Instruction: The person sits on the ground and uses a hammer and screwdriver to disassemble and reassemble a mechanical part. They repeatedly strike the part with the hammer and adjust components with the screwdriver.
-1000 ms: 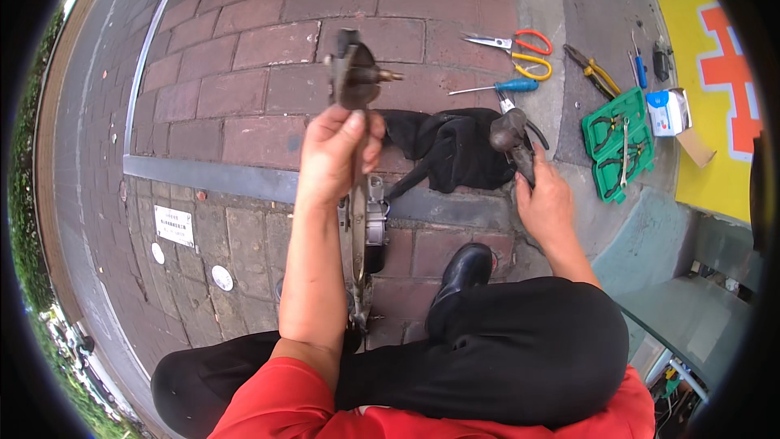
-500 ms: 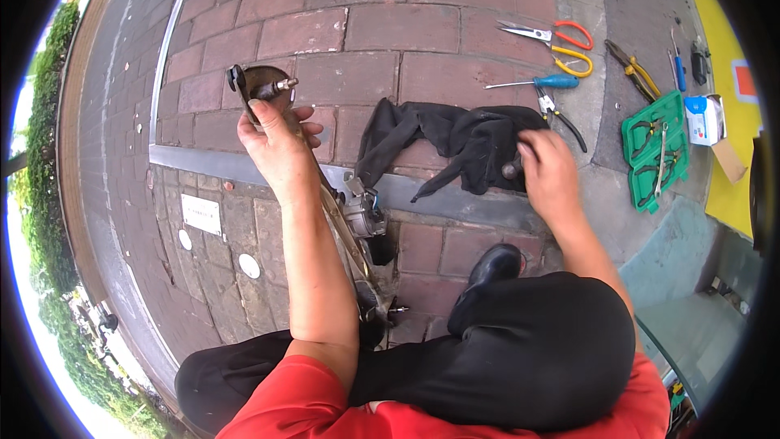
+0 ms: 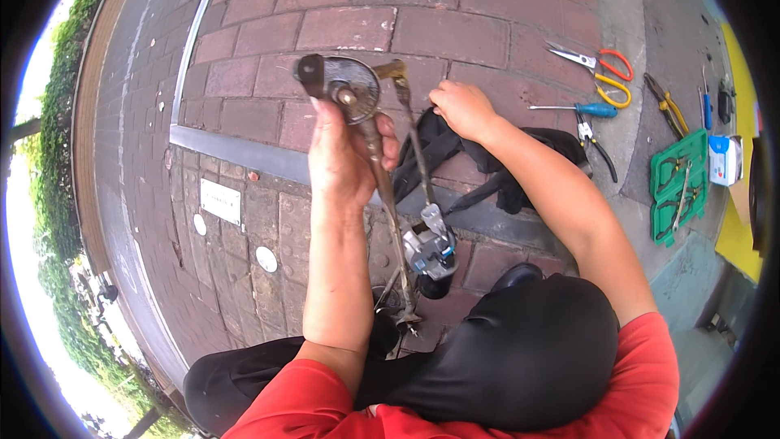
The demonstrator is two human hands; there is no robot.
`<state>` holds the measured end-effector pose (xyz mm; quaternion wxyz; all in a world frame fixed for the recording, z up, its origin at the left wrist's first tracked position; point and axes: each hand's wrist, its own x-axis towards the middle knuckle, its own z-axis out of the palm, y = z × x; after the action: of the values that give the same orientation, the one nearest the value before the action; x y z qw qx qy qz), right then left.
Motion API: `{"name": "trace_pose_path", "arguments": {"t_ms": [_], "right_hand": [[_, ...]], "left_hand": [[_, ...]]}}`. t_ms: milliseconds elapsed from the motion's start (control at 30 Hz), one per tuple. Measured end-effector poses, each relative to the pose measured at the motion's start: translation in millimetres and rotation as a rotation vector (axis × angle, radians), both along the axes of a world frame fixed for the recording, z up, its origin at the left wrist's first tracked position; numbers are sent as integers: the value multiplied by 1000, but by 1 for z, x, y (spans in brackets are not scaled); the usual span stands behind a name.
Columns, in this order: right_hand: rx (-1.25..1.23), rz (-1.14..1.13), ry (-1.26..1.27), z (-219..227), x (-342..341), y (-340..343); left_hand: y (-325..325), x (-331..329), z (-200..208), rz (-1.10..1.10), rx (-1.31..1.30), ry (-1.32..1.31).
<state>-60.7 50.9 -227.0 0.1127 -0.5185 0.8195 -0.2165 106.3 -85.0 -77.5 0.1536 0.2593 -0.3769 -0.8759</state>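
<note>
My left hand (image 3: 349, 150) is wrapped round the upper end of a worn metal wiper linkage (image 3: 386, 195), just under its round plate and pivot stub. The linkage hangs down toward my feet. Attached to it is a grey motor (image 3: 431, 250) with blue parts. A second rod runs from a brown joint beside the plate down to the motor. My right hand (image 3: 465, 110) is closed, fingertips pinched at the left end of a crumpled black cloth (image 3: 552, 142) on the paving. My right forearm covers part of the cloth.
To the right lie scissors (image 3: 605, 73) with red and yellow handles, a blue screwdriver (image 3: 597, 110), wire strippers (image 3: 597, 146) and pliers (image 3: 668, 106). Beyond them are a green tool case (image 3: 678, 187) and a small blue-and-white box (image 3: 723, 159). My black shoe (image 3: 517, 276) stands near the motor.
My right hand has moved left across the cloth to its left end. My left hand has turned the linkage, so its plate now faces up. The view has shifted slightly.
</note>
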Motion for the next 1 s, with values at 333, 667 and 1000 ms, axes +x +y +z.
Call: {"name": "trace_pose_path", "arguments": {"t_ms": [333, 667, 1000], "right_hand": [[-110, -205, -327, 3, -10, 16], [-978, -513, -986, 163, 19, 118], [-919, -549, -860, 166, 43, 130]], "left_hand": [[45, -24, 2, -165, 97, 109], [99, -50, -5, -233, -107, -42], [124, -59, -8, -282, -60, -15]]}}
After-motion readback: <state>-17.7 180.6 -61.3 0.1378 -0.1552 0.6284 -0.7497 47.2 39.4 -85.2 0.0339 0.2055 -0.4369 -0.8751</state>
